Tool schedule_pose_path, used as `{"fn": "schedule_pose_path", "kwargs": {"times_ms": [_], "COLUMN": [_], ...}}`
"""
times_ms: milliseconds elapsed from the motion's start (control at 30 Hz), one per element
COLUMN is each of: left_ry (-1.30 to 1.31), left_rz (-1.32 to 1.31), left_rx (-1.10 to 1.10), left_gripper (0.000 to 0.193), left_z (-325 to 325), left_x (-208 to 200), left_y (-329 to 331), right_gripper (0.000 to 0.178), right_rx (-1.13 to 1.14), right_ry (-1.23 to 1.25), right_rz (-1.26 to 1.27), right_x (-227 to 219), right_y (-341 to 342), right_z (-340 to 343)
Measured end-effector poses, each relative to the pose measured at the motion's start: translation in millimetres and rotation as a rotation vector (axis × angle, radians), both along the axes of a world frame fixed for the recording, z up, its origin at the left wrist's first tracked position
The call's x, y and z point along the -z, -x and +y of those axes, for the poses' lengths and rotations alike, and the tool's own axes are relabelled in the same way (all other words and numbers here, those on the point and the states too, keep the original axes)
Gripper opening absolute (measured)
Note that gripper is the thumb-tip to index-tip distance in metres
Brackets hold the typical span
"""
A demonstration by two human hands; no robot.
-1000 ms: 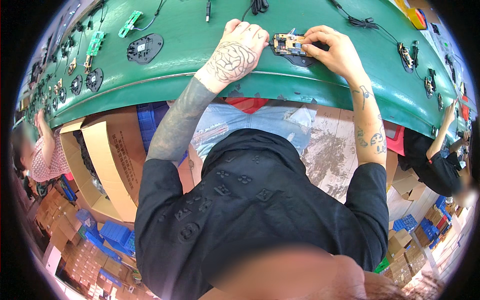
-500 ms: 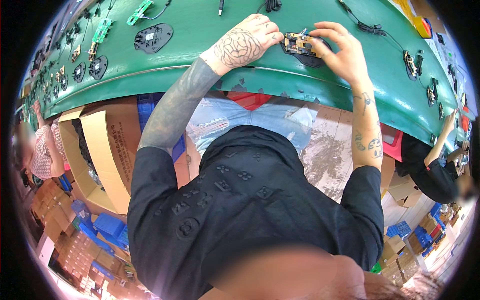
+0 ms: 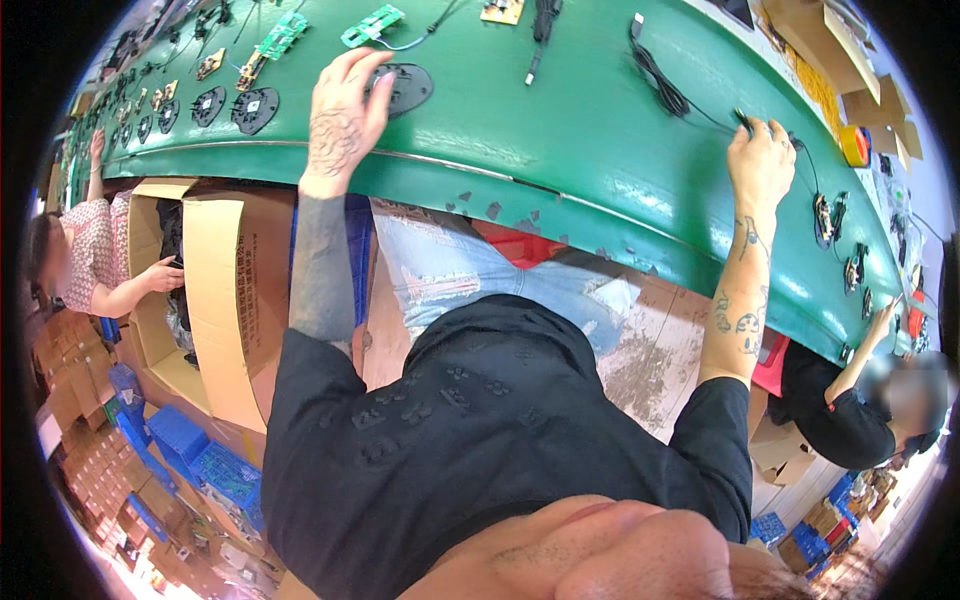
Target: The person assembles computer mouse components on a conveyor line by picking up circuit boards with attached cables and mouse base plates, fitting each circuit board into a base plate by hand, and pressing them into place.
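At the right of the green bench, my right hand [image 3: 760,165] is closed, palm down, over what appears to be the mouse base with its circuit board. Only a dark edge shows above the fingers. A black USB cable [image 3: 665,92] lies coiled to its left, and its cord runs up to my fingers. My left hand [image 3: 345,120], fingers and thumb apart, reaches to the near-left rim of a black oval mouse base [image 3: 412,92]. A green circuit board [image 3: 373,26] with a lead lies just beyond it.
More black mouse bases [image 3: 255,110] and green boards [image 3: 282,34] line the bench's left. Wired assemblies [image 3: 824,220] lie at the right, near a yellow tape roll [image 3: 855,146]. A cardboard box [image 3: 215,300] stands below the bench. Co-workers sit at both sides.
Both hands were together at the mouse base with its board. My right hand has carried it rightward, and my left hand has let go and moved left to another base. My view has shifted left.
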State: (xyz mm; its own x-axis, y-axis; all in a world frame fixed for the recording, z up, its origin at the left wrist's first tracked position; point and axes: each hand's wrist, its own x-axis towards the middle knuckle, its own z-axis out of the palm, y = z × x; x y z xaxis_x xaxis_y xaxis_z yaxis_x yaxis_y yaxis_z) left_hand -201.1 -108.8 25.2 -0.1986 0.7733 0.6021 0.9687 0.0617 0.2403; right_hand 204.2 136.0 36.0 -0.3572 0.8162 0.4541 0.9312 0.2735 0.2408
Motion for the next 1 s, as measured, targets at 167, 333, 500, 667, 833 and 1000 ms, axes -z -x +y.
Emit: {"fn": "schedule_pose_path", "kwargs": {"times_ms": [167, 333, 500, 667, 833, 1000], "left_ry": [0.139, 0.088, 0.109, 0.125, -0.102, -0.41], "left_rz": [0.033, -0.06, -0.136, -0.199, -0.331, -0.219], "left_rx": [0.006, 0.051, 0.123, 0.243, 0.229, 0.567], "left_gripper": [0.039, 0.047, 0.05, 0.054, 0.056, 0.049], "left_z": [-40.0, -28.7, -8.7, 10.2, 27.4, 67.6], "left_x": [13.0, 28.7, 25.9, 24.2, 10.1, -25.7], "left_y": [29.6, -4.8, -63.9, -112.7, -124.1, -111.9], "right_gripper": [0.025, 0.023, 0.071, 0.046, 0.035, 0.034], "right_rx": [-0.647, -0.538, -0.374, -0.56, -0.857, -0.97], "right_ry": [0.511, 0.561, 0.411, 0.753, 1.21, 1.53], "right_rz": [0.547, 0.477, 0.204, 0.586, 0.662, 0.964], "right_x": [-9.0, 17.1, 43.1, -8.3, -27.5, -35.6], "right_y": [130.7, 259.0, 272.8, 204.0, 126.9, 90.1], "right_z": [-38.6, -47.8, -3.9, -11.2, -21.7, -40.0]}}
